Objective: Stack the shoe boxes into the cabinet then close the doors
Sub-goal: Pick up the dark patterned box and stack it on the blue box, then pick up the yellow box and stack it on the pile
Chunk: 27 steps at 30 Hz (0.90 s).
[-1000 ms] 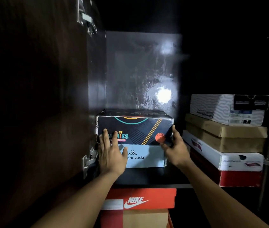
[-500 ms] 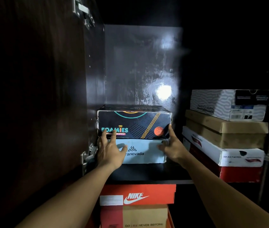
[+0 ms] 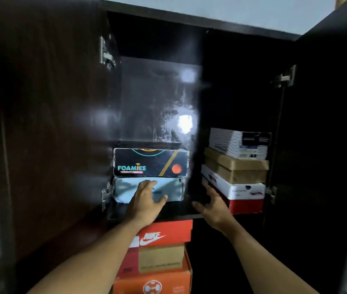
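Both hands spread open, empty.

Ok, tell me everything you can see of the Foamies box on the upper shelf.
The Foamies box is black, cardboard by its look, with teal lettering, a gold diagonal stripe and an orange disc in front. It lies flat, lid on, atop a pale blue box at the left of the shelf. Neither hand touches it: the left hand is lower, before the blue box; the right hand lower right.
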{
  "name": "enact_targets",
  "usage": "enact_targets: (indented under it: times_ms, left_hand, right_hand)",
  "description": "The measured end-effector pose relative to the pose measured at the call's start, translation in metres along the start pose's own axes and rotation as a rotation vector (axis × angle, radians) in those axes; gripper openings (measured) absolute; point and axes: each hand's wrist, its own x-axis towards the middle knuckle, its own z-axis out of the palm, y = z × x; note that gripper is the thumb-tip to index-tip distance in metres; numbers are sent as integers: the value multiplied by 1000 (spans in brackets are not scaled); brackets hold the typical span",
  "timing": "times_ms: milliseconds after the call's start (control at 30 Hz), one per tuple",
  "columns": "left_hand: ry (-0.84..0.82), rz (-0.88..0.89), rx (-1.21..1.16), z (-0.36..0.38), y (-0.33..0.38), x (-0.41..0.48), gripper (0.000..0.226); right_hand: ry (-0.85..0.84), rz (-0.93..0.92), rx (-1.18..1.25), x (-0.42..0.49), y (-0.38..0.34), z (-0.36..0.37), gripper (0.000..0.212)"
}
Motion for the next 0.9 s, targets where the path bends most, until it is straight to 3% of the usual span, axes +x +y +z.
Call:
enact_targets:
  times_ms: [100,200,633,900]
  left_hand:
    - [-67,25,-49,2,32,-45,56]
    - [-151,26,-108,10,61,-91,54]
    - [-577,193,-222,106,178,-247,54]
    - [-846,304,-389,180,255,-323,53]
  right_hand:
    - [-2,53,30,-63,4,-26,92]
    - [29,148,-19,-130,3,-50,73]
    - [223,520,-190,-350,85,-162,38]
    - [489,748,-305,-445,105,-242,57]
